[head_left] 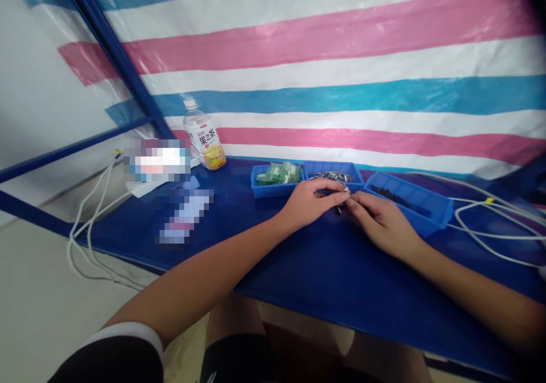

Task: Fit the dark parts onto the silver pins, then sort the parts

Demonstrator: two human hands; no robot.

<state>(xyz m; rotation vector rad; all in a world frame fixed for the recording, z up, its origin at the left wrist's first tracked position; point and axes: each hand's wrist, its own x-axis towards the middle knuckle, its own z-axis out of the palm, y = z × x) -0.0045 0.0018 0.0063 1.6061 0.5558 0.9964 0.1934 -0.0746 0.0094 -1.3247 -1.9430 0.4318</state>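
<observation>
Small metal part (346, 189) is at my fingertips, above the dark blue table (307, 275), on the near side of the middle bin (329, 167). My left hand (305, 204) pinches it between thumb and forefinger; my right hand (386, 223) meets it from the right with bent fingers, though I cannot tell whether they grip it too. Loose metal pieces (335, 176) lie in the middle bin, green packets (279, 173) in the left bin (275, 191), dark pieces (392, 194) in the right bin (420, 191). Far left stands a bottle (207, 141).
</observation>
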